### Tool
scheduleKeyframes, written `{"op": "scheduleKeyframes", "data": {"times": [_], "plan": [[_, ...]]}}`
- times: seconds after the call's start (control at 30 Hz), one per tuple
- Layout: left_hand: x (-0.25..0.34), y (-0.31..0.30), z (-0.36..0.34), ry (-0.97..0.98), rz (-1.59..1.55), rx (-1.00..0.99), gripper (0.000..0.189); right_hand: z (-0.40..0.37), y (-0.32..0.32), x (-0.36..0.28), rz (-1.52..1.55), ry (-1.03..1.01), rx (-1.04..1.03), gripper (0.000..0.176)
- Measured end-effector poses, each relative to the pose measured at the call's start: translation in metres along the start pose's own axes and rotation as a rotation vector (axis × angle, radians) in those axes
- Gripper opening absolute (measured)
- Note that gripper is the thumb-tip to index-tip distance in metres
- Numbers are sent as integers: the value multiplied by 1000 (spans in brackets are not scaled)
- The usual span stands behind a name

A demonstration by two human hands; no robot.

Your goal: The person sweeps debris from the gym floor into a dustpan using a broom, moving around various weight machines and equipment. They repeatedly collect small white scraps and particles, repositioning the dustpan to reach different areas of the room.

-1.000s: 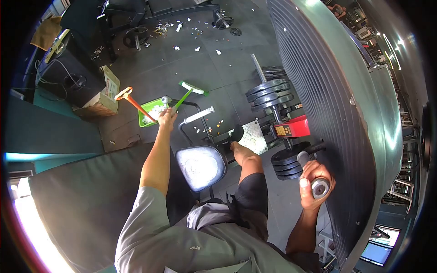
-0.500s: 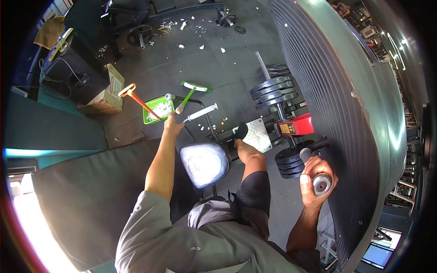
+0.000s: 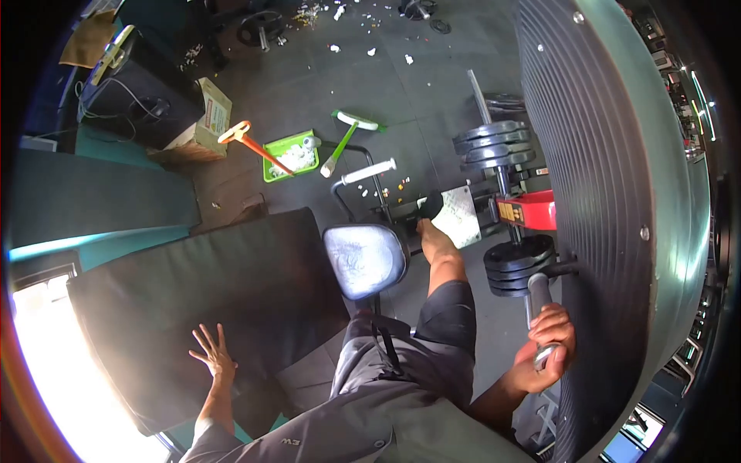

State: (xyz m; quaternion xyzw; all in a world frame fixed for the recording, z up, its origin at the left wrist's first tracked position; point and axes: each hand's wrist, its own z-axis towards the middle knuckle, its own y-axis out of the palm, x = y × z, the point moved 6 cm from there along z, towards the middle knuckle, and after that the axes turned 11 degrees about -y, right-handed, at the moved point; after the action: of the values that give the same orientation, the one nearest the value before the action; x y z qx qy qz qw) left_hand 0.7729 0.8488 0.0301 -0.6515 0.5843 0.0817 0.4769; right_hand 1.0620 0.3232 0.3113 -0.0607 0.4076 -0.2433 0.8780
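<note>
My right hand (image 3: 546, 356) is wrapped round a machine handle (image 3: 540, 292), a dark grip with a shiny metal end, beside the large ridged black plate (image 3: 602, 201). My left hand (image 3: 214, 356) is open, fingers spread, over the black padded backrest (image 3: 208, 285) at left. Between my arms is a small light-topped seat pad (image 3: 363, 261). Past it stands a white-gripped bar (image 3: 369, 171), with no hand on it. One bare leg (image 3: 441, 251) reaches forward, its dark shoe (image 3: 431, 205) at a pale metal footplate (image 3: 457, 218).
Weight plates (image 3: 494, 145) are stacked on a bar at right, near a red bracket (image 3: 532, 210). A green dustpan (image 3: 270, 171) with scraps and an orange handle (image 3: 258, 147) lies ahead, beside a green-and-white broom (image 3: 359, 121). Litter dots the floor; a cardboard box (image 3: 216, 112) stands left.
My left hand has left the white-gripped bar and swung back and left over the black backrest, fingers spread. My right hand stays closed on its handle, slightly lower. The view has shifted.
</note>
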Motion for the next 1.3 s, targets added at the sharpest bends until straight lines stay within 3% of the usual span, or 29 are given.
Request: {"op": "scheduleKeyframes", "data": {"times": [0.47,0.67,0.87,0.93,1.0,1.03,1.07,1.1,1.13,1.17,1.2,1.27,1.3], "plan": [[2,-3,-3,-23,33,-9,128,0,1,0,-1,3,-10,28],[2,-12,-9,-2,87,-52,123,2,3,-2,-20,35,77,27],[13,-23,10,243,374,10,103,-2,1,-4,-39,33,221,27],[36,-58,19,411,381,-168,92,-10,1,-6,-73,60,289,27],[93,-139,11,707,139,-452,83,-13,0,-4,-72,79,398,28],[121,-219,-3,843,-153,-477,79,-8,-1,-3,-73,116,380,29],[131,-322,-18,948,-613,-376,75,-9,-4,-6,-59,122,376,32],[122,-433,-41,1065,-1196,-85,71,-11,-4,-5,-45,125,371,35],[81,-549,-91,1262,-1403,742,63,-12,-5,-3,-32,126,372,37],[59,-620,-155,1394,-1724,867,59,-14,-5,0,-76,94,383,38],[45,-668,-196,1671,-1386,1278,55,-13,-5,0,-63,69,397,37],[76,-715,-243,1849,-711,1608,54,-13,-2,-1,-46,36,414,35],[100,-726,-237,1935,-675,1383,49,-16,-1,1,-28,-12,443,36]]}}
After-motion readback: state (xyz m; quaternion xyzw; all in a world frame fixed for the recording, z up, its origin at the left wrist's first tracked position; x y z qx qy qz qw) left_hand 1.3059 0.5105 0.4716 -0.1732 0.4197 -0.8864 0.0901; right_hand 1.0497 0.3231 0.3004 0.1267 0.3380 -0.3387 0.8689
